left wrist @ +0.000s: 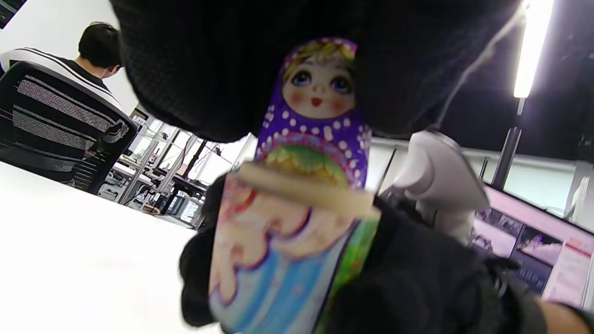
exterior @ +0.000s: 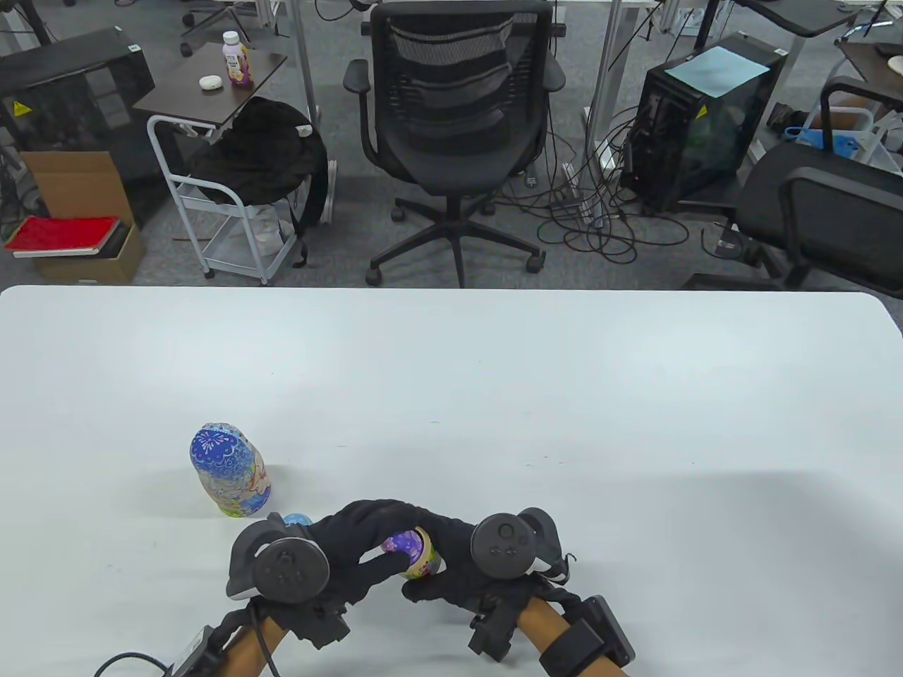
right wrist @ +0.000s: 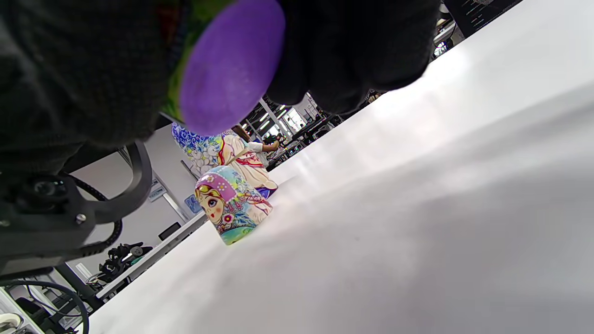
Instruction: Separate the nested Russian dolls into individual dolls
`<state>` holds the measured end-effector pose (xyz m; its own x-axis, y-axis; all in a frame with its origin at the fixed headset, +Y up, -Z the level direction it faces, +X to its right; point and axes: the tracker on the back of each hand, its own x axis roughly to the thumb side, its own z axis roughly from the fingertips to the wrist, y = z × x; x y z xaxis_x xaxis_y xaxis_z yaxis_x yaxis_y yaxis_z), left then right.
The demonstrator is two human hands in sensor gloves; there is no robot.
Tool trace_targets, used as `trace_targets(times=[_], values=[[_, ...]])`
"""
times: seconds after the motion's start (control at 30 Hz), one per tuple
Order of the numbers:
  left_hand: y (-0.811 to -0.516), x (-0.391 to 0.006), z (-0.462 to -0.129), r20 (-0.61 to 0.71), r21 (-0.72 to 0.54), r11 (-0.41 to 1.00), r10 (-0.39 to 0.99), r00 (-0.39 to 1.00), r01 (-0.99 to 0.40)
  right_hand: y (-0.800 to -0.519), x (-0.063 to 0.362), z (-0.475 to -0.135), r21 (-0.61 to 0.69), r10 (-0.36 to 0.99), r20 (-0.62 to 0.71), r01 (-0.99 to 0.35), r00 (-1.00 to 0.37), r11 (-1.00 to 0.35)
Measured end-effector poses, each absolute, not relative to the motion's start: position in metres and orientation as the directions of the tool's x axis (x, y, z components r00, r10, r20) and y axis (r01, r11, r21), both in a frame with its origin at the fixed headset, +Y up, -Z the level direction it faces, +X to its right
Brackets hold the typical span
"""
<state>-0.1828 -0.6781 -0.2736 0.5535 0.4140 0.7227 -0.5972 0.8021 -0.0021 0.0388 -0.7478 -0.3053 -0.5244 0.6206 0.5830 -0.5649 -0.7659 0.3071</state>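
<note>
Biggest doll (exterior: pixel 229 471) stands finished; my left hand (exterior: pixel 338 557) lifts the purple doll (left wrist: pixel 315 111) from the shell (left wrist: pixel 283 260) my right hand (exterior: pixel 458 564) grips.

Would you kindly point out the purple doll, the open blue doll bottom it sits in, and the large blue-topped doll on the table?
purple doll (left wrist: pixel 320 99), left wrist view, painted face.
blue doll bottom (left wrist: pixel 278 273), left wrist view, painted side.
large blue-topped doll (exterior: pixel 227 469), table view, upper body.
</note>
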Motion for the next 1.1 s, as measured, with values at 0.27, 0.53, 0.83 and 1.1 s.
trace_targets(times=[0.27,0.53,0.83,1.1], values=[[-0.659,-0.216,-0.277,0.685,0.082,0.735,0.449,0.573,-0.673,-0.749,0.040,-0.307,0.300,0.589,0.581,-0.525,-0.562,-0.797],[-0.671,-0.226,-0.286,0.550,0.225,0.868,0.261,0.793,-0.442,-0.746,0.045,-0.309,0.279,0.597,0.575,-0.551,-0.560,-0.786],[-0.705,-0.207,-0.305,0.532,0.112,0.953,0.181,0.827,-0.281,-0.746,0.053,-0.312,0.275,0.609,0.565,-0.568,-0.557,-0.775],[-0.720,-0.187,-0.310,0.576,0.095,0.974,0.115,0.809,-0.206,-0.745,0.054,-0.312,0.274,0.611,0.566,-0.573,-0.554,-0.773]])
